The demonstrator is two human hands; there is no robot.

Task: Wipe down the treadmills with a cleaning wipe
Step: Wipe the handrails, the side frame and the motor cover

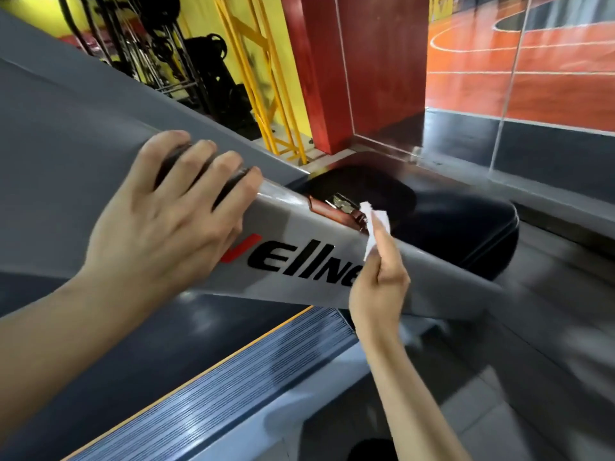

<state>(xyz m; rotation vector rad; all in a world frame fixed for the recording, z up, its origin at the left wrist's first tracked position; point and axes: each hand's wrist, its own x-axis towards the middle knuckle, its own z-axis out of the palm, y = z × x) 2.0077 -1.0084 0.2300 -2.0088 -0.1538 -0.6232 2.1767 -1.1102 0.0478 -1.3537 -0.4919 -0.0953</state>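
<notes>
A grey treadmill upright [299, 234] with red and black lettering slants across the view from upper left to lower right. My left hand [166, 221] rests over its top edge, fingers curled round the rim. My right hand [382, 277] pinches a small white cleaning wipe [377, 224] and holds it against the upright's upper edge, beside a reddish-brown patch [332, 212]. The black motor hood [449, 227] lies just behind the wipe. The ribbed side rail [233, 377] with an orange line and the dark belt [116, 361] run below my arms.
A red pillar [359, 68] and a yellow metal frame [266, 78] stand behind the treadmill. Black weight equipment [186, 54] fills the back left. A glass wall [532, 78] at the right shows an orange court. Grey floor tiles [482, 410] lie at lower right.
</notes>
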